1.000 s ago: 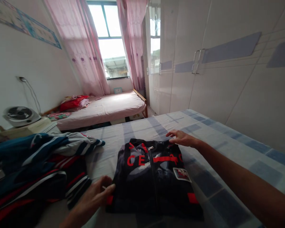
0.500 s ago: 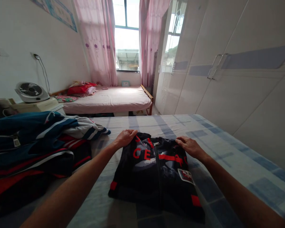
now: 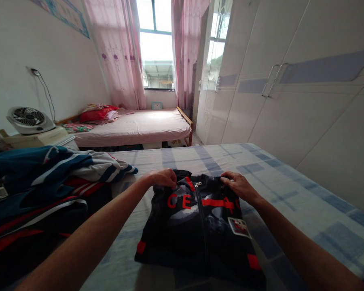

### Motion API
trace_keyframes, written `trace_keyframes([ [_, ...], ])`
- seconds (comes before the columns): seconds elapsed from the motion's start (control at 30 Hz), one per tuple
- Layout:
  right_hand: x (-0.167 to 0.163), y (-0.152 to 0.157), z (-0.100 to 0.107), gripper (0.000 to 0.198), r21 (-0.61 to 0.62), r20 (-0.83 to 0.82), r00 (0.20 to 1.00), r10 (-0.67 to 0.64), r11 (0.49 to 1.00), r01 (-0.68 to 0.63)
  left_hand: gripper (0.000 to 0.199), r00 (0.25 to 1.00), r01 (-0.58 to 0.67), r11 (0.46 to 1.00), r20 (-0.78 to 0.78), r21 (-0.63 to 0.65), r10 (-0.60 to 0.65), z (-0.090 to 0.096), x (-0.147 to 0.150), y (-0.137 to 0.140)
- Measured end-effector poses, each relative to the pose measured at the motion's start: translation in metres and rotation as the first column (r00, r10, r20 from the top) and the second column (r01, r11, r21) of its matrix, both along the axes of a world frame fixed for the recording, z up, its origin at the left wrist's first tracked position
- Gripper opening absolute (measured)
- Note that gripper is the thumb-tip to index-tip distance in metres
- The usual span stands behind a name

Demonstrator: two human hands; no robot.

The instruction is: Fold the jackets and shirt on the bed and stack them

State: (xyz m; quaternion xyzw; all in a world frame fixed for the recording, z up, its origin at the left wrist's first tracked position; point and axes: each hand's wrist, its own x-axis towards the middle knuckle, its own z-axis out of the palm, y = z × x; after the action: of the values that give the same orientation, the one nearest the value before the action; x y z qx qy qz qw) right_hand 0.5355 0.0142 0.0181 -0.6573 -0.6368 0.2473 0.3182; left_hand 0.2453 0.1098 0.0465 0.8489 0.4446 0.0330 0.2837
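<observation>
A black zip-up jacket with red lettering and a patch lies folded on the bed in front of me. My left hand is closed on its far left shoulder, the fingers curled into the cloth. At the far right shoulder, my right hand pinches the fabric between thumb and fingers. The metal zip pull sits near the collar, between my hands. Under the jacket spreads a blue-and-white checked sheet.
A heap of clothes lies on the left of the bed. Behind it stands a fan on a box. Farther off is a second bed with a pink sheet. White wardrobes line the right side.
My left hand has curled its fingers more tightly over the jacket's left shoulder. My right hand keeps its place at the other shoulder. The view has shifted slightly.
</observation>
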Motion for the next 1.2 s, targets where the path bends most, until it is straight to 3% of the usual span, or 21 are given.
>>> trace_keyframes([
  [0.13,0.005,-0.001,-0.006,0.029,0.041,-0.141,0.99,-0.03,0.998,0.036,0.021,0.992,-0.118,0.957,0.07,0.263,0.103,0.006,0.001,-0.019],
  [0.23,0.006,0.003,-0.01,0.024,0.092,0.027,0.995,-0.091,0.992,0.088,0.031,0.97,-0.243,0.821,0.135,0.517,0.203,-0.002,-0.002,-0.044],
  [0.3,0.001,0.009,-0.006,0.023,0.192,0.179,0.976,-0.123,0.977,0.088,0.032,0.968,-0.249,0.711,0.144,0.657,0.206,-0.015,-0.002,-0.064],
  [0.33,-0.005,0.013,-0.001,0.025,0.247,0.228,0.965,-0.13,0.966,0.072,0.034,0.972,-0.231,0.673,0.135,0.702,0.193,-0.023,-0.003,-0.073],
  [0.4,-0.02,0.023,0.011,0.028,0.297,0.27,0.959,-0.085,0.955,0.001,0.043,0.981,-0.189,0.647,0.105,0.738,0.166,-0.041,-0.003,-0.09],
  [0.47,-0.04,0.036,0.024,0.029,0.234,0.29,0.956,0.052,0.964,-0.123,0.052,0.983,-0.163,0.65,0.068,0.742,0.168,-0.055,-0.005,-0.101],
  [0.57,-0.07,0.058,0.033,0.027,0.044,0.287,0.915,0.283,0.951,-0.308,0.057,0.979,-0.156,0.674,0.023,0.722,0.203,-0.069,-0.009,-0.107],
  [0.73,-0.099,0.087,0.027,0.028,-0.196,0.32,0.863,0.391,0.919,-0.343,0.058,0.969,-0.185,0.677,0.017,0.712,0.248,-0.079,-0.012,-0.106],
  [0.83,-0.104,0.093,0.027,0.028,-0.261,0.336,0.847,0.412,0.905,-0.336,0.057,0.968,-0.198,0.676,0.03,0.709,0.251,-0.083,-0.01,-0.106],
  [0.97,-0.106,0.091,0.033,0.012,-0.269,0.348,0.847,0.403,0.908,-0.322,0.058,0.965,-0.208,0.697,0.029,0.686,0.259,-0.085,-0.009,-0.107],
  [1.1,-0.097,0.084,0.032,0.02,-0.121,0.356,0.908,0.219,0.975,-0.188,0.06,0.954,-0.248,0.741,0.025,0.624,0.299,-0.086,-0.009,-0.108],
  [1.2,-0.089,0.08,0.024,0.025,-0.096,0.328,0.937,0.124,0.991,-0.097,0.061,0.947,-0.274,0.762,0.024,0.587,0.321,-0.087,-0.009,-0.108],
])
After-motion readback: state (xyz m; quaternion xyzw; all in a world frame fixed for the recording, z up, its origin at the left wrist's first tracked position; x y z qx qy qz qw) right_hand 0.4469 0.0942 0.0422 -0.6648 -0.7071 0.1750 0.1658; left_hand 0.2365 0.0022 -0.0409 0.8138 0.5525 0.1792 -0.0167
